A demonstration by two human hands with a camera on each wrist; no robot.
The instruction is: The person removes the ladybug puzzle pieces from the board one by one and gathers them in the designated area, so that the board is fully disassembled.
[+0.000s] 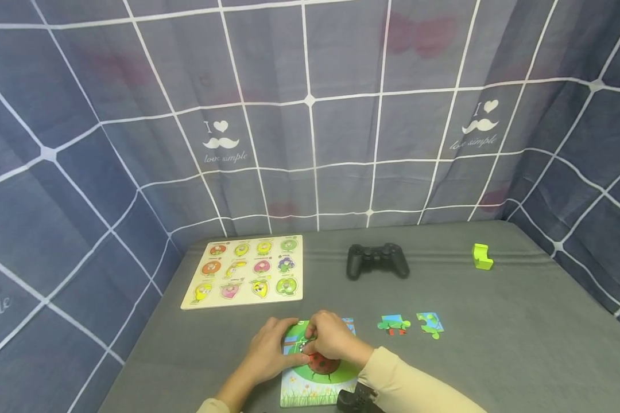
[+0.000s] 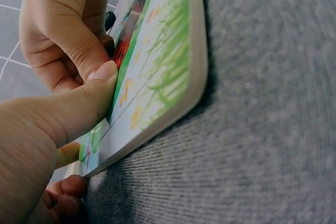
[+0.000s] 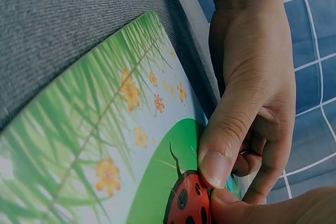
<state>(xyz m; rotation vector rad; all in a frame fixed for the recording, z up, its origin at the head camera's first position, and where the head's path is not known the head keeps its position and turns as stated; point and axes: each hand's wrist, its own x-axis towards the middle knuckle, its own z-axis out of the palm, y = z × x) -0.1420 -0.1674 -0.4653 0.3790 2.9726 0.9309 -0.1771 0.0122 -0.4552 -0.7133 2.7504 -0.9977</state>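
A jigsaw puzzle board (image 1: 310, 396) with a ladybug (image 1: 324, 363), grass and flowers lies under both hands. My left hand (image 1: 267, 351) spreads over its left side, the straight thumb pressing beside the ladybug; in the left wrist view, other fingers (image 2: 72, 186) touch the table by the board's edge. With bent thumb and index finger, my right hand (image 1: 336, 337) pinches what looks like a puzzle piece at the ladybug's head; the fingers mostly hide it. Two loose puzzle pieces, one with red marks (image 1: 392, 321) and one blue and green (image 1: 431, 321), lie right of the board.
A wooden fruit board (image 1: 248, 264) lies at the back left. Behind the puzzle sits a black game controller (image 1: 377, 258), and a small yellow-green block (image 1: 481, 257) stands at the back right. A checked curtain (image 1: 341, 132) borders the grey table (image 1: 496, 344).
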